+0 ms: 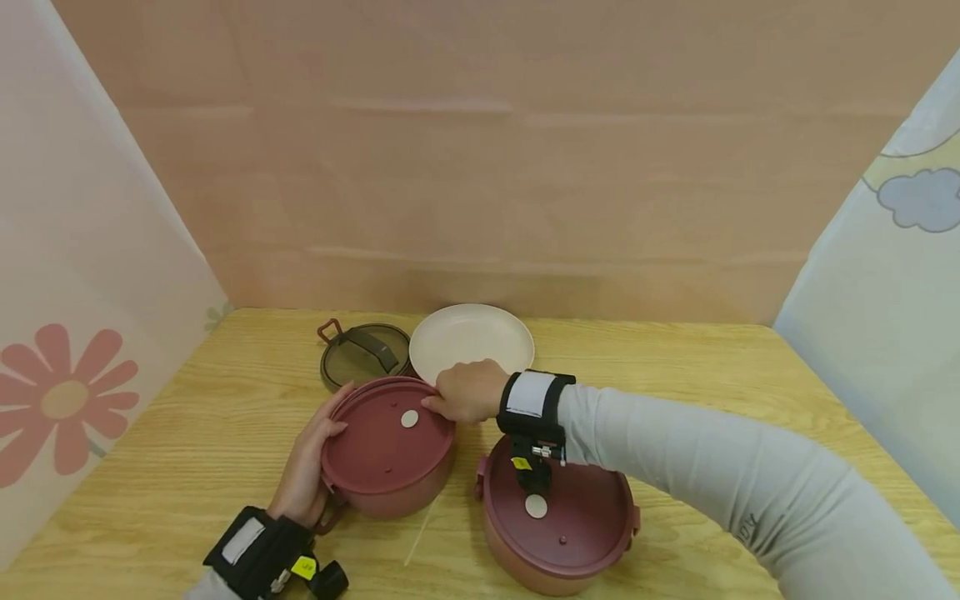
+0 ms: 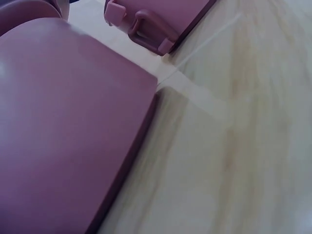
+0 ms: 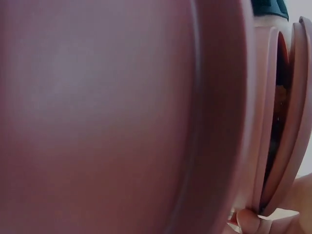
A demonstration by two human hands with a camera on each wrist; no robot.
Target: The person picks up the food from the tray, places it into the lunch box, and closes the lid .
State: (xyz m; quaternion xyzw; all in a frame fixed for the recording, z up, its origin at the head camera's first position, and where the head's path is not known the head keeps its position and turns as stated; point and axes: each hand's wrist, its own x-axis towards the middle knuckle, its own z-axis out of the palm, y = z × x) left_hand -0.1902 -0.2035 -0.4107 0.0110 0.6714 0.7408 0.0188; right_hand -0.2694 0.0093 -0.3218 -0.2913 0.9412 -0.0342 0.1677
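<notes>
A dark pink pot (image 1: pixel 405 502) stands left of centre, its matching lid (image 1: pixel 375 450) on top with a pale round spot near the back. In the right wrist view a dark gap shows between the pot's rim and the tilted lid (image 3: pixel 295 112). My right hand (image 1: pixel 468 392) pinches the lid's edge at the back right. My left hand (image 1: pixel 303 467) grips the pot's left side, thumb at the lid's edge. The pot's smooth wall (image 2: pixel 73 126) fills much of the left wrist view.
A second lidded pink pot (image 1: pixel 555 562) stands to the right, under my right forearm. Behind are a white oval plate (image 1: pixel 472 337) and a round dark glass lid (image 1: pixel 341 358) with a strap handle. Walls enclose the wooden table (image 1: pixel 712 383) at the back and sides.
</notes>
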